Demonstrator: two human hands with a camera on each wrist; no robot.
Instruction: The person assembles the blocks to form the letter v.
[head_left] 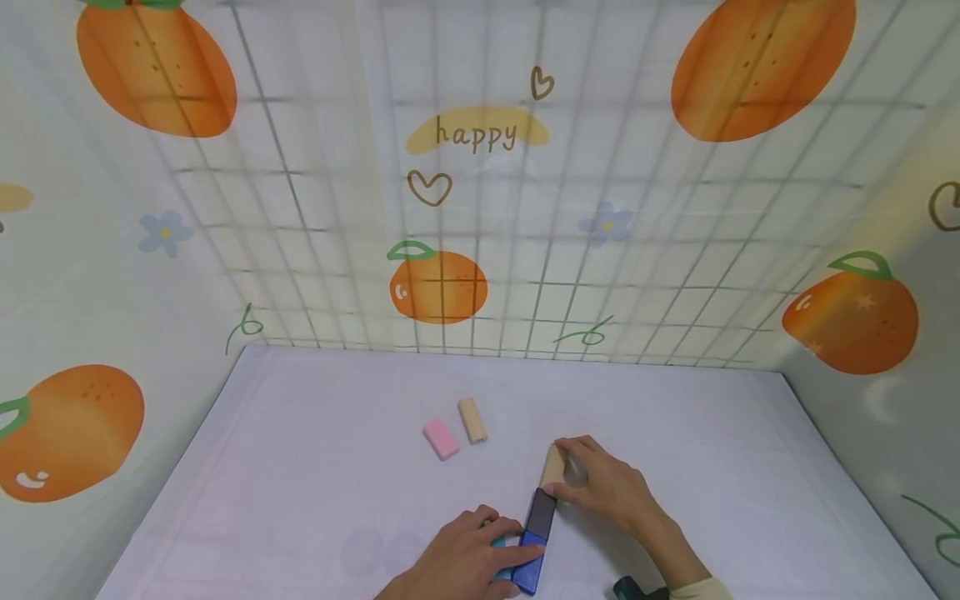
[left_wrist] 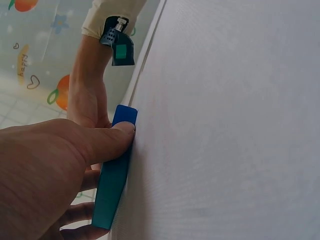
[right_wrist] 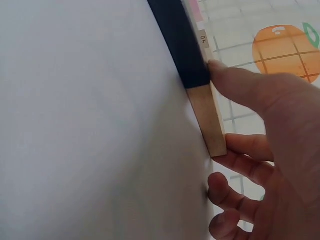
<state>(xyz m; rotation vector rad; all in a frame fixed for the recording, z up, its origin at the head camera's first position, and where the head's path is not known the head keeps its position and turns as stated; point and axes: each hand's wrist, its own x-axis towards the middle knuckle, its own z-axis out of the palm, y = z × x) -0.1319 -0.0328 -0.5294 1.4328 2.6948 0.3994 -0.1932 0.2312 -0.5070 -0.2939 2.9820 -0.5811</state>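
Observation:
A line of blocks lies on the white table: a blue block [head_left: 529, 563] nearest, a dark block [head_left: 539, 514] beyond it, and a plain wooden block [head_left: 553, 465] at the far end. My right hand [head_left: 609, 483] holds the wooden block, thumb by its joint with the dark block, fingertips at the far end. Beside the blue block, my left hand [head_left: 468, 554] grips a teal block [left_wrist: 111, 187], mostly hidden by the hand in the head view. Its index finger lies across the blue block. In the left wrist view the thumb [left_wrist: 117, 140] presses where blue and teal meet.
A pink block [head_left: 441, 439] and another plain wooden block [head_left: 472, 420] lie side by side farther back, left of the line. Patterned cloth walls [head_left: 480, 208] with oranges enclose the table's back and sides. A dark wrist device [head_left: 633, 588] sits at my right sleeve.

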